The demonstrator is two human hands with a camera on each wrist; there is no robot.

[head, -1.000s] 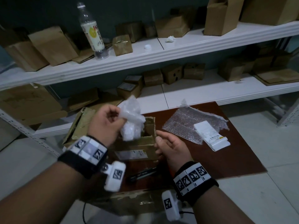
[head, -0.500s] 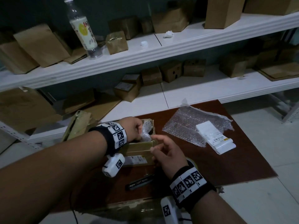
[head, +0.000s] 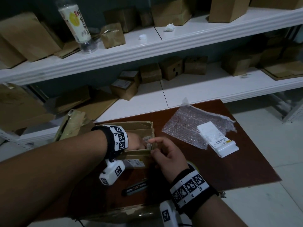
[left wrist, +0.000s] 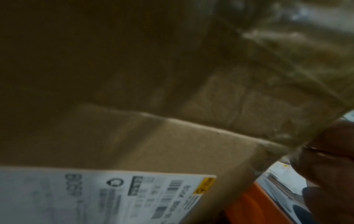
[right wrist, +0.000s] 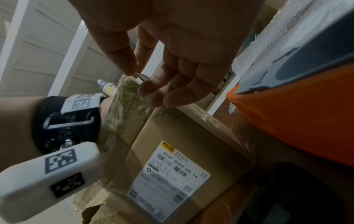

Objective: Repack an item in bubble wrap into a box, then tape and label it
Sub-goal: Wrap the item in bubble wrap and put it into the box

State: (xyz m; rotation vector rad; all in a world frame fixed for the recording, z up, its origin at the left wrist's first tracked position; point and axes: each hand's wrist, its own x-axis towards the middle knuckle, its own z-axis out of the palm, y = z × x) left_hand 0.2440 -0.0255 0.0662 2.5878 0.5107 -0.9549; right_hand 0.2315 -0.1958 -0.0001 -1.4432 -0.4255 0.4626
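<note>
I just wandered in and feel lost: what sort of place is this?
Probably a parcel storeroom or packing area: white shelves hold many brown cardboard boxes, and a clear bubble wrap sheet lies beside an open cardboard box with a printed shipping label.

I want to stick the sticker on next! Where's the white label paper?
In the head view, the white label paper lies on the sheet of bubble wrap, on the brown board, to the right of the open box.

Matt brown cardboard box (head: 139,126) with frayed, torn flaps, smooth white paper label (right wrist: 168,171) on its side, crinkly clear bubble wrap (head: 188,126), reddish-brown wooden board (head: 246,161) with dull sheen, glossy white shelf (head: 196,38), clear plastic bottle (head: 77,25)
</note>
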